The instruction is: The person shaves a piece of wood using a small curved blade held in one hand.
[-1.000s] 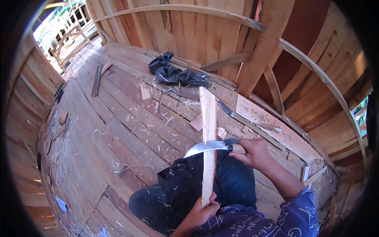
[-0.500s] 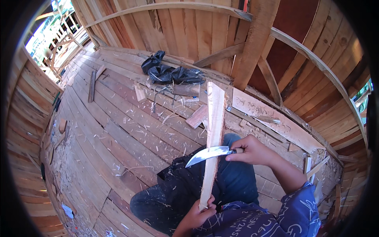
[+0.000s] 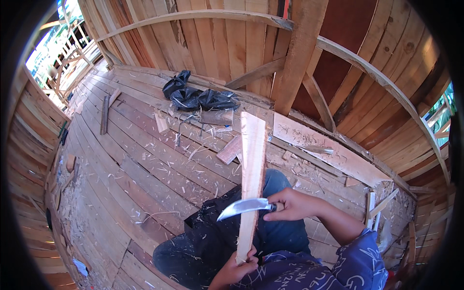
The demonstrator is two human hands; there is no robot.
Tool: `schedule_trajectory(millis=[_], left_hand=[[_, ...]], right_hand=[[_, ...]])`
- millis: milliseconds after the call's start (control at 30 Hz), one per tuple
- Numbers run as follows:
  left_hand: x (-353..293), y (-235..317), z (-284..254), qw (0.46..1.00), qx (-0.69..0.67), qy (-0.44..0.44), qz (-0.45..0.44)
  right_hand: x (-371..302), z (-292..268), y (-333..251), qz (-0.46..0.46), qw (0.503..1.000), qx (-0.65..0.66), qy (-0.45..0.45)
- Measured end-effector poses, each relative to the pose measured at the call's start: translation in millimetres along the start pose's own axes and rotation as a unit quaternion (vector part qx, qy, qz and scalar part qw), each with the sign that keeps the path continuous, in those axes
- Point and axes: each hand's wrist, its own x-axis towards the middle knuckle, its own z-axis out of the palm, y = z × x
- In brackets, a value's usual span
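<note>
Nearest me, my blue patterned shirt [image 3: 299, 275] shows at the bottom, and my left hand [image 3: 240, 267] is wrapped around the near end of one long strip of wood [image 3: 253, 159]. The strip extends over my lap, its long axis running away from me, almost straight ahead with a slight lean to the right; the broader far end points toward the plank wall [image 3: 208, 43]. Across the strip's nearer half lies one knife [image 3: 240, 208], set roughly crosswise to it: the tip of the curved blade points left and a little toward me, the handle right. My right hand [image 3: 292, 204] is clamped on that handle, so my two hands are apart from each other. I cannot tell whether the edge bites into the wood.

Below are my two bent legs [image 3: 176, 261] in blue trousers, with one black cloth [image 3: 210, 229] over the lap. Past them, one reddish block [image 3: 229, 150] lies on the plank floor [image 3: 150, 179], among shavings too many to count. Farther off sit black plastic bags [image 3: 200, 98], bunched so that I cannot count them. One thick post [image 3: 302, 53] and two curved ribs [image 3: 193, 15] cross the wall. Farthest, upper left, is one bright opening [image 3: 70, 60].
</note>
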Motion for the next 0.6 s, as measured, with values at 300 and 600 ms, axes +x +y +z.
schedule_trajectory(millis=[300,600], left_hand=[[7.0,12.2,0.5,1.0,0.019,0.016,0.015],[12.5,-9.9,-4.2,0.995,-0.089,-0.002,-0.047]], right_hand=[[-11.3,6.4,-20.9,0.057,0.956,-0.062,0.282],[-25.5,-28.8,-1.9,0.086,0.901,-0.052,0.421]])
